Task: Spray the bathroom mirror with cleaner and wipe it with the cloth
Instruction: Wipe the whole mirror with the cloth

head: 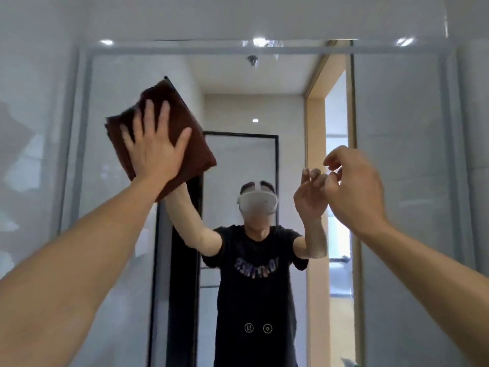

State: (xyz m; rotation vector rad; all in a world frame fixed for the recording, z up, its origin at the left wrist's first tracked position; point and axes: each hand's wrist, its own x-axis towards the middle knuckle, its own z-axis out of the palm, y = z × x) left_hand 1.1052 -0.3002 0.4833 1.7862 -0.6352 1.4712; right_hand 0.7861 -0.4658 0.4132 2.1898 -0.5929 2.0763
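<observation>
The left hand (156, 144) lies flat with its fingers spread and straight, palm pressing a folded dark brown cloth (169, 133) against the bathroom mirror (124, 234), toward the mirror's upper left part. The cloth sits tilted, one corner pointing up. The right hand (352, 186) hovers near the glass on the right side, its grip loosely curled, thumb and fingertips close together, holding nothing. The mirror reflects a person in a black T-shirt with a white headset, both arms raised, and a doorway behind them.
</observation>
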